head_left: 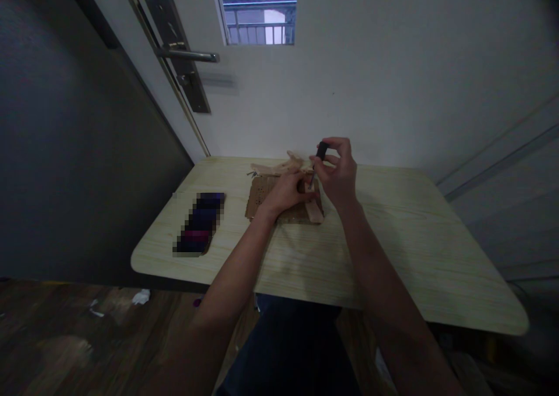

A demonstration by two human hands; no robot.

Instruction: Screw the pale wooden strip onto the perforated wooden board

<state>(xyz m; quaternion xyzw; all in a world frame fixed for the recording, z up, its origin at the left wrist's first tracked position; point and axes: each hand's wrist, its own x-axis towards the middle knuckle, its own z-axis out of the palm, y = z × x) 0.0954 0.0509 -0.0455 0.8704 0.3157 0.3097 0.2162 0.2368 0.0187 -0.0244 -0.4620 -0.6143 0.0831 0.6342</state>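
Observation:
My right hand (341, 173) is closed around the black handle of a screwdriver (322, 150). Its thin shaft slants down to a light wooden strip (313, 211), which lies on a brown cardboard sheet (257, 197). My left hand (288, 192) rests over the cardboard, with thumb and fingers gripping the strip on both sides of the screwdriver tip. Whether a screw sits under the tip is too small to tell. Just behind the cardboard lie several pale wooden pieces (286, 166), partly hidden by my left hand.
A pixelated, phone-like dark object (201, 224) lies on the left of the pale wooden table (393, 233). Small dark bits (252, 174) lie by the cardboard's back left corner. Behind the table stands a white door with a metal handle (187, 55).

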